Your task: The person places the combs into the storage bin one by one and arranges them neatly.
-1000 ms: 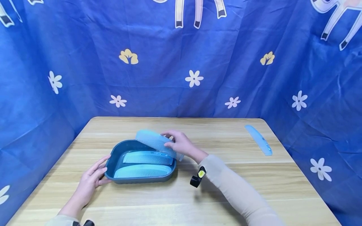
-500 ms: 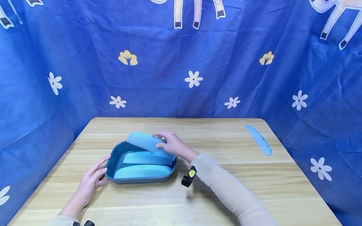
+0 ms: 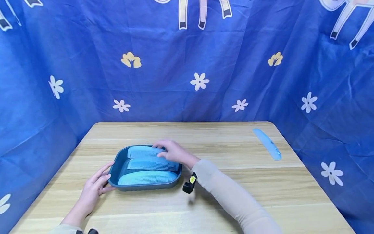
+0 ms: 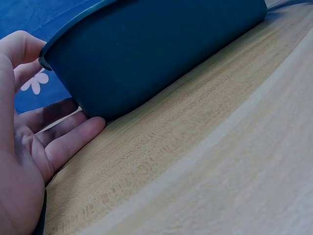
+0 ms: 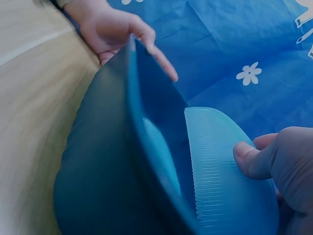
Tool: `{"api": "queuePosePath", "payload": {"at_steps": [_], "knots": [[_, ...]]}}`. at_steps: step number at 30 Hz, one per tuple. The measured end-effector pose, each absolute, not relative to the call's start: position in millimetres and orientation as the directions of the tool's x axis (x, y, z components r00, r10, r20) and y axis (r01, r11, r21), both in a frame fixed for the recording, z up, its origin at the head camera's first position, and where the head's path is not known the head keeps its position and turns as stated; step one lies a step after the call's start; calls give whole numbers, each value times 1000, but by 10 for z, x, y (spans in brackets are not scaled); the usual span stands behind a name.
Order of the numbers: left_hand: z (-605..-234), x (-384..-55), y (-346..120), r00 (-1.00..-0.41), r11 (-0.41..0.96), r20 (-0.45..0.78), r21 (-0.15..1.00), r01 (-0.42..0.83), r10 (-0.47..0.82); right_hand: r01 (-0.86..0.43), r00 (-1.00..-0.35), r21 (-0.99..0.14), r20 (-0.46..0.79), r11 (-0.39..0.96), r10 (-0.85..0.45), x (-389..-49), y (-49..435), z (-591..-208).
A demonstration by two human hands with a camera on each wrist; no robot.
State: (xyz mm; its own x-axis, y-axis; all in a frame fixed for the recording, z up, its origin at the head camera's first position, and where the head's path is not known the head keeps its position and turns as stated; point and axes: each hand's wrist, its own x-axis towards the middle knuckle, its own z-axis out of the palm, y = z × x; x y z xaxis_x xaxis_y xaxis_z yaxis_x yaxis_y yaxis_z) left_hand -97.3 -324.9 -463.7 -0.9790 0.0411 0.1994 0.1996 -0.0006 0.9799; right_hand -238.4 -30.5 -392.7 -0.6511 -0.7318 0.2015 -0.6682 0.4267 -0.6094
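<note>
A dark blue-green oval plastic basin [image 3: 140, 187] sits on the left part of the table. In it, two light-blue combs, a front comb [image 3: 147, 177] and a middle comb [image 3: 153, 163], lie lengthwise, side by side. My right hand [image 3: 172, 152] pinches a third light-blue comb [image 5: 215, 166] by its spine, thumb on the near face, at the basin's far side. That hand hides the comb's right end in the head view. At the basin's left end, my left hand [image 3: 93, 188] grips the rim, with lower fingers [image 4: 78, 139] against the base in the left wrist view.
Another light-blue comb [image 3: 267, 144] lies flat at the far right of the wooden table [image 3: 222, 146]. A blue patterned curtain [image 3: 163, 81] closes off the back and both sides.
My right hand has moved left and lowered the comb from above the far rim into the basin, behind the two others. My left hand has stayed at the basin.
</note>
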Motion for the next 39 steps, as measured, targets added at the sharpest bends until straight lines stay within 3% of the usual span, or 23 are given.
{"api": "queuePosePath", "payload": {"at_steps": [12,21,29,39], "knots": [[-4654,-976,-3247,-980,-8,194,981,193,44,-746,-619,-421,150,517,-771,-2366,-322,-4090],[-4660,-970,-3235,-978,-12,204,979,203,45,-719,-652,-417,126,556,-748,-2373,-330,-4105],[-4658,-979,-3250,-979,-6,201,980,201,40,-657,-686,-525,122,540,-717,-2380,-282,-4065],[-4660,-992,-3240,-980,-7,195,981,194,34,-674,-686,-384,7,631,-728,-2413,-317,-4076]]}}
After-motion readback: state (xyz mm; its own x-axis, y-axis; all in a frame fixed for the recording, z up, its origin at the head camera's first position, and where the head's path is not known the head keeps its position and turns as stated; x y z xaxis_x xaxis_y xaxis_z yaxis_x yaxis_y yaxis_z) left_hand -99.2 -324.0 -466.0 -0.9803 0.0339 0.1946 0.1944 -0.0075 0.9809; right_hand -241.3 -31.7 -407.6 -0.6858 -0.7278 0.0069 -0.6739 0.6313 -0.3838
